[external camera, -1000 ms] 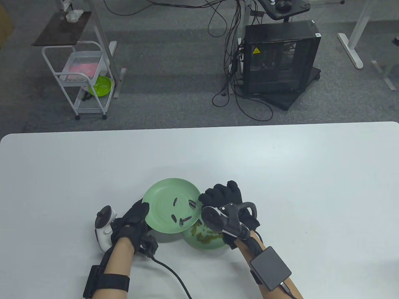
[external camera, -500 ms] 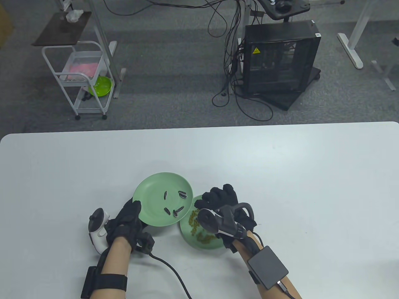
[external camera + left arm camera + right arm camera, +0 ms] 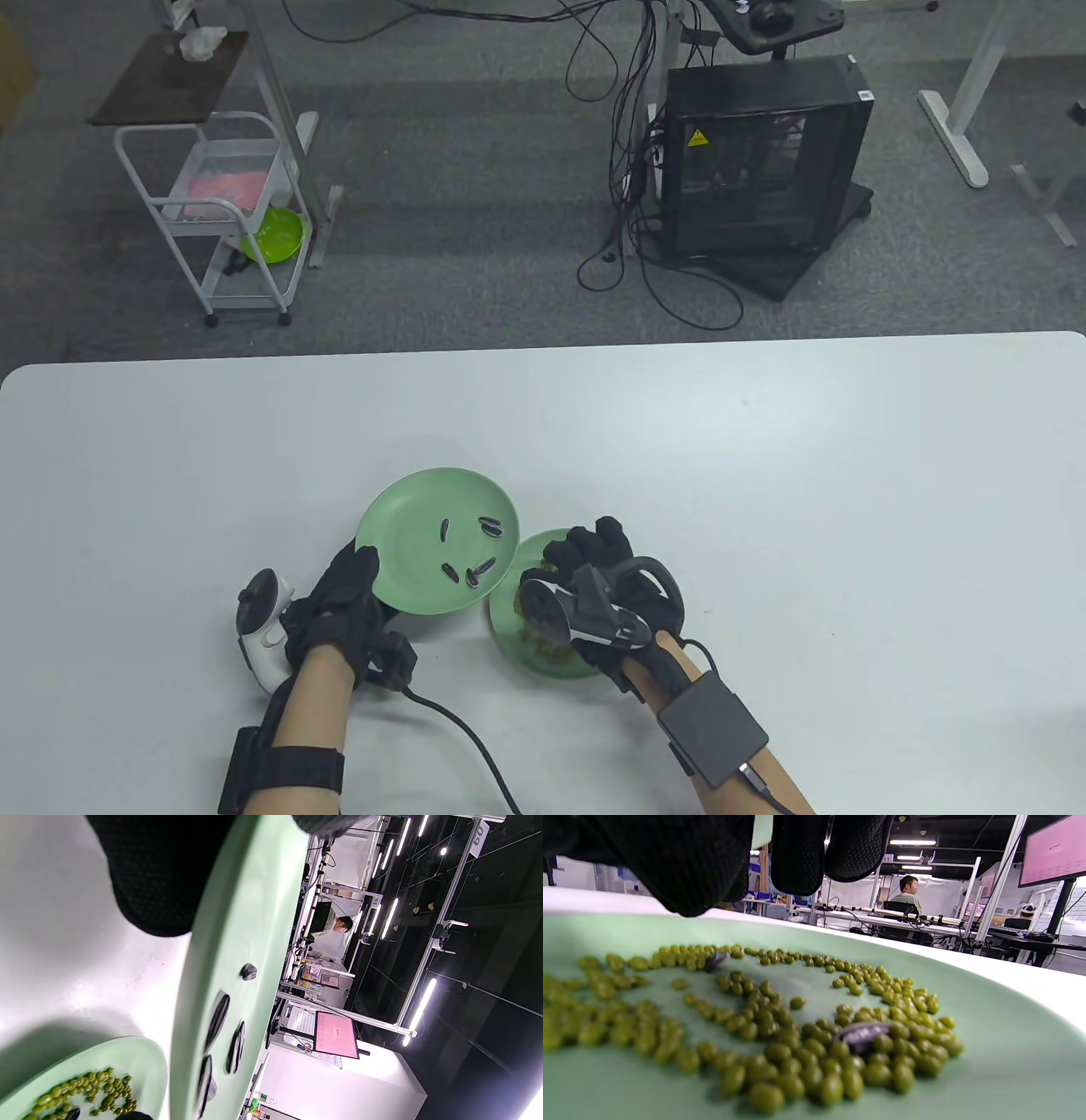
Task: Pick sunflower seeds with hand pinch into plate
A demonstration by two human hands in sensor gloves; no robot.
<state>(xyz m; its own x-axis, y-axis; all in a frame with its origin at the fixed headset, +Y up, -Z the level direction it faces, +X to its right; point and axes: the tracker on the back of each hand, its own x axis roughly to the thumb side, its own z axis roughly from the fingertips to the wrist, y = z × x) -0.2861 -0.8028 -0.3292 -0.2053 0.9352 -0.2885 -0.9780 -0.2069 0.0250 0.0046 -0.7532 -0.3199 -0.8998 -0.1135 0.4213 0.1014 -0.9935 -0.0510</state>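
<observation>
My left hand (image 3: 361,570) grips the near rim of a light green plate (image 3: 407,526) and holds it above the table, tilted. Several striped sunflower seeds (image 3: 490,527) lie on it; they also show in the left wrist view (image 3: 216,1021). A second green plate (image 3: 506,632) rests on the table to its right, holding small green beans (image 3: 780,1035) with sunflower seeds (image 3: 862,1033) mixed in. My right hand (image 3: 590,543) hovers low over this plate. Its gloved fingers (image 3: 691,870) hang just above the beans, and nothing shows between them.
The white table (image 3: 764,475) stretches wide around both plates. A black cable (image 3: 475,747) runs from my left wrist to the near edge. Beyond the table stand a white cart (image 3: 229,212) and a black computer case (image 3: 764,161).
My left hand has carried the seed plate to the left, uncovering the bean plate. My right hand has drawn back from the held plate's edge and come down over the beans.
</observation>
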